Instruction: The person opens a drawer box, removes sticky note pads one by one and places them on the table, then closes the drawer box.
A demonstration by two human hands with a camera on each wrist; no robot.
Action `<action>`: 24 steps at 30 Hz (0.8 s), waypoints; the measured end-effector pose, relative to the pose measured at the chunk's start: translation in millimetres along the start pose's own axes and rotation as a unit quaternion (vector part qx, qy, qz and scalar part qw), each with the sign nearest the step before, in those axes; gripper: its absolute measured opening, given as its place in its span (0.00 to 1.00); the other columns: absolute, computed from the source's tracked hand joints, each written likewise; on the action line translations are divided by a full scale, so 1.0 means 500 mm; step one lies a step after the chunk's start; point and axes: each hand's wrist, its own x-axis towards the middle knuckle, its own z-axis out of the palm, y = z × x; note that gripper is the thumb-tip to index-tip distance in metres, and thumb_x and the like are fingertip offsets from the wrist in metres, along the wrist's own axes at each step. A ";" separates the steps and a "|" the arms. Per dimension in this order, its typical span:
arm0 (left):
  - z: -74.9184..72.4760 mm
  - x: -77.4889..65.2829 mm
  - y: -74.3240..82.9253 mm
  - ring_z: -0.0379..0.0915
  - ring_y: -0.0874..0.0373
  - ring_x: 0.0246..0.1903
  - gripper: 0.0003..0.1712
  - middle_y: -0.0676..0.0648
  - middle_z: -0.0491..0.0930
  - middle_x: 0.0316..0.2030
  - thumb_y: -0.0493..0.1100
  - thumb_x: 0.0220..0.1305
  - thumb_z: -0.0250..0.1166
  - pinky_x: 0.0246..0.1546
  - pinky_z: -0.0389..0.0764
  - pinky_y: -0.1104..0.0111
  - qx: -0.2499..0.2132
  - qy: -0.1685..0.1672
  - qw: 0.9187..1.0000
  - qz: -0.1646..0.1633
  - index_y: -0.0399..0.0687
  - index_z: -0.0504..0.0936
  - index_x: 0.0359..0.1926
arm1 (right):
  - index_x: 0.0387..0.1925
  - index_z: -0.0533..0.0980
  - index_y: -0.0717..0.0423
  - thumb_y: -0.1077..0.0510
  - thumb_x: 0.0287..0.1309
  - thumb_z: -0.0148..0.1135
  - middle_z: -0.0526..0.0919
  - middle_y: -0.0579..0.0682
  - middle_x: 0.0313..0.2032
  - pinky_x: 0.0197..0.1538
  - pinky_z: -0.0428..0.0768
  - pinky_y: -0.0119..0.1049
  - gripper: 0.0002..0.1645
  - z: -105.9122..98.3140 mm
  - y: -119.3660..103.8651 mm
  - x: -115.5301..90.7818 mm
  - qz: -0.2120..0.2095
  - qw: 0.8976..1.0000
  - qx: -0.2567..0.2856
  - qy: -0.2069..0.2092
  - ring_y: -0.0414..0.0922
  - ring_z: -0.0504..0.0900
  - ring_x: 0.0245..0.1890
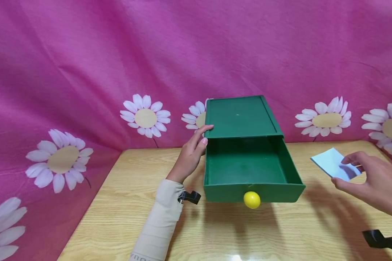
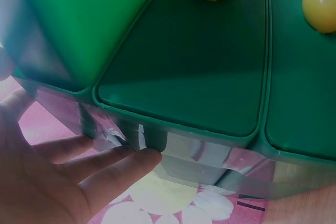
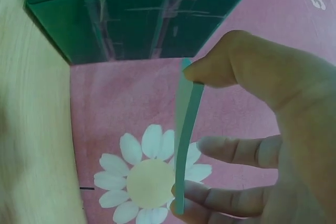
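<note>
A green drawer cabinet stands at the back of the table, its top drawer pulled out with nothing in it. A yellow knob is on that drawer's front. My left hand rests against the cabinet's left side, a fingertip over the top edge. In the left wrist view its fingers lie extended along the cabinet's side. To the right of the drawer, my right hand pinches a pale blue sticky note pad above the table. The right wrist view shows the pad edge-on between thumb and fingers.
Below the open drawer, shut drawers with yellow knobs show in the left wrist view. Clear tape runs across the cabinet's side. The wooden table meets a pink cloth with white flowers behind it.
</note>
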 end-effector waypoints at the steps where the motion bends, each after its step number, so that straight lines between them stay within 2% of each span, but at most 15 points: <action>1: -0.001 0.000 0.000 0.62 0.57 0.57 0.23 0.51 0.58 0.64 0.43 0.70 0.41 0.49 0.73 0.60 -0.001 0.001 1.000 0.000 0.55 0.59 0.65 | 0.34 0.72 0.57 0.47 0.25 0.76 0.78 0.61 0.28 0.20 0.59 0.30 0.32 0.001 0.000 0.001 0.006 1.000 -0.006 -0.007 0.39 0.71 0.27; 3: -0.002 0.000 0.000 0.62 0.57 0.57 0.23 0.52 0.59 0.64 0.43 0.70 0.41 0.49 0.73 0.60 -0.003 0.002 1.000 -0.001 0.55 0.59 0.65 | 0.33 0.72 0.57 0.46 0.25 0.75 0.77 0.62 0.27 0.20 0.60 0.31 0.32 0.002 0.002 0.002 0.017 1.000 -0.013 -0.017 0.50 0.72 0.26; 5: -0.002 0.001 -0.001 0.62 0.57 0.58 0.23 0.52 0.58 0.64 0.43 0.70 0.41 0.49 0.73 0.60 -0.005 0.001 1.000 0.000 0.55 0.59 0.65 | 0.33 0.71 0.58 0.45 0.26 0.75 0.77 0.62 0.27 0.20 0.60 0.31 0.32 0.003 0.005 0.000 0.028 0.999 -0.015 -0.025 0.54 0.72 0.26; 10: 0.000 0.001 -0.002 0.61 0.57 0.58 0.23 0.52 0.58 0.64 0.44 0.70 0.41 0.49 0.73 0.60 -0.003 0.001 1.000 0.002 0.55 0.59 0.65 | 0.33 0.71 0.59 0.43 0.29 0.74 0.76 0.60 0.24 0.20 0.59 0.31 0.33 0.009 0.016 -0.008 0.058 0.997 -0.021 -0.053 0.52 0.71 0.24; 14: 0.002 0.001 -0.001 0.61 0.57 0.58 0.23 0.52 0.58 0.64 0.44 0.70 0.41 0.49 0.73 0.60 -0.003 0.001 1.000 0.002 0.55 0.59 0.65 | 0.35 0.69 0.58 0.40 0.31 0.73 0.75 0.63 0.27 0.20 0.60 0.33 0.35 0.019 0.020 -0.013 0.086 0.991 -0.034 -0.092 0.54 0.71 0.25; 17: 0.003 0.002 0.000 0.61 0.56 0.58 0.23 0.52 0.57 0.64 0.44 0.70 0.41 0.49 0.73 0.60 -0.005 -0.002 1.000 0.001 0.55 0.59 0.65 | 0.35 0.69 0.57 0.39 0.32 0.72 0.75 0.64 0.28 0.19 0.61 0.36 0.34 0.027 0.020 -0.015 0.094 0.989 -0.043 -0.105 0.54 0.71 0.25; 24: 0.001 -0.001 0.004 0.62 0.56 0.57 0.23 0.52 0.58 0.64 0.44 0.70 0.40 0.48 0.74 0.60 -0.006 -0.001 1.000 -0.005 0.55 0.59 0.65 | 0.34 0.69 0.57 0.39 0.39 0.68 0.72 0.51 0.22 0.21 0.57 0.40 0.30 0.041 0.024 -0.021 0.105 0.986 -0.033 -0.125 0.46 0.67 0.21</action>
